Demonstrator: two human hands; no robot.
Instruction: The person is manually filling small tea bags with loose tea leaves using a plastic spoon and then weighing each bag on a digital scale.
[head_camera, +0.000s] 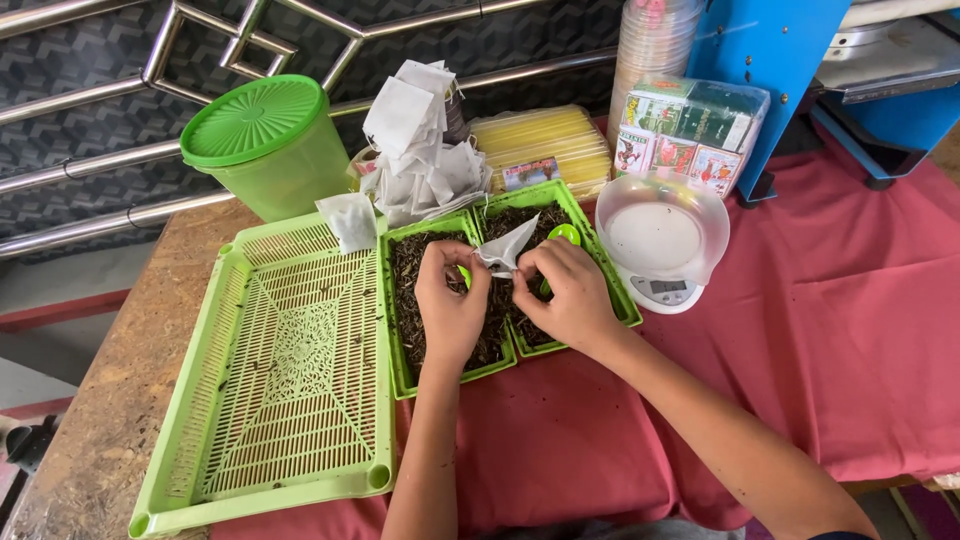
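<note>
both hands are working over two small green trays (560, 200) of dark loose tea: the left hand (450, 305) and right hand (572, 295) are each pinching an edge of a white paper sachet (507, 247) with closed fingers, holding it just above the leaves. if the grip is slipping or the thin paper is tearing, tea could be scattering onto the red cloth (820, 330) covering the surface. a large empty green tray (290, 360), a lidded tub (270, 140), a scale (662, 245) and metal railings (120, 160) are surrounding them.
</note>
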